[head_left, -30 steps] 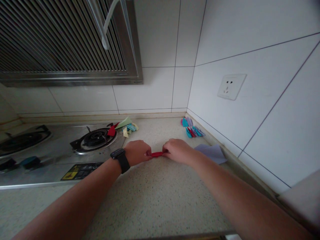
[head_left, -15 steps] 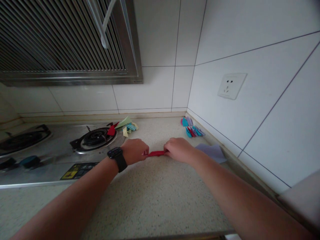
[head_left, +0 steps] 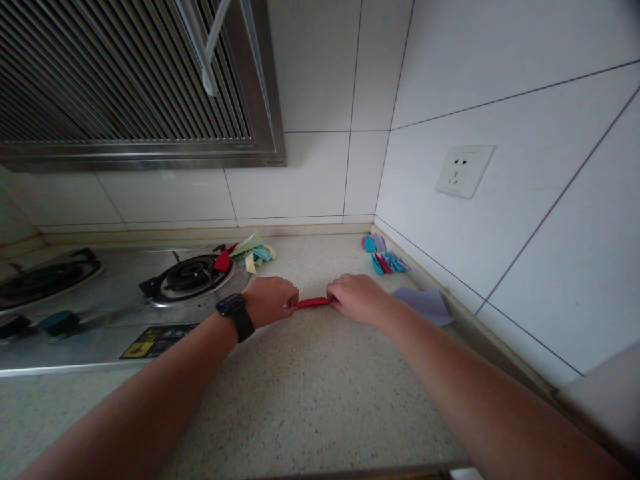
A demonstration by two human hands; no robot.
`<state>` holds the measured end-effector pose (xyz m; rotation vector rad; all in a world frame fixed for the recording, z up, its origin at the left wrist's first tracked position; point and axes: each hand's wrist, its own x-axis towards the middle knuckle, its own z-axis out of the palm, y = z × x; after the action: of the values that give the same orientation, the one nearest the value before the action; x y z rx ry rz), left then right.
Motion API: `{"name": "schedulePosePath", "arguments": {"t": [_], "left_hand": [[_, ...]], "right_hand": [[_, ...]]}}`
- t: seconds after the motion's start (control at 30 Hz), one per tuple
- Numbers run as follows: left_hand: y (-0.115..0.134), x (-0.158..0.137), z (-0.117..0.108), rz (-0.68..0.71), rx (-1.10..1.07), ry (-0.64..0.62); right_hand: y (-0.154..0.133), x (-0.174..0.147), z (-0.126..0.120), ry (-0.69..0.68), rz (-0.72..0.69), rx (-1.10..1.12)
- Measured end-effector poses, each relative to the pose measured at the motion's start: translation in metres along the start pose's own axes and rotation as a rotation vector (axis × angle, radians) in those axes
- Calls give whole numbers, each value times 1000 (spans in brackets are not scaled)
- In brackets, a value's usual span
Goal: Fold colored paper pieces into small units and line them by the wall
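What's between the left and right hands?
In the head view, a narrow red strip spans from the left hand to the right hand, pinched at both ends.

Large white tiles (head_left: 315, 87) cover the back wall (head_left: 315, 180) and the right wall (head_left: 540, 220), which meet right of the frame's centre. A white socket plate (head_left: 466, 172) sits on the right wall, toward the upper right. A metal range hood (head_left: 150, 162) with a ribbed grille (head_left: 110, 73) fills the upper left. Below it, at middle left, a steel stove (head_left: 107, 343) with two dark burners (head_left: 190, 275), knobs (head_left: 59, 324) and a black-and-yellow label (head_left: 155, 341) adjoins a pale speckled countertop (head_left: 310, 407), which spreads across the lower centre. A low ledge (head_left: 315, 229) runs along the foot of the back wall. Light is dim and soft, brightest on the right wall.
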<state>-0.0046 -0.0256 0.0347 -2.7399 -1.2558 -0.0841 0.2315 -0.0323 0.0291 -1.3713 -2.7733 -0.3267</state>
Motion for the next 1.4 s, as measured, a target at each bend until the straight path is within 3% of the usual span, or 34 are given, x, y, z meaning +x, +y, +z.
{"name": "schedulePosePath", "arguments": {"t": [0.9,1.23,1.4], "left_hand": [[-7,3,11,-87,-76,1],[-2,9,16,-122,-380,310],[1,12,19,-157,-622,359]], "right_hand": [[2,1,9,-9,-23,-14],[1,-1,-3,131,59,48],[-2,1,3,180,66,184]]}}
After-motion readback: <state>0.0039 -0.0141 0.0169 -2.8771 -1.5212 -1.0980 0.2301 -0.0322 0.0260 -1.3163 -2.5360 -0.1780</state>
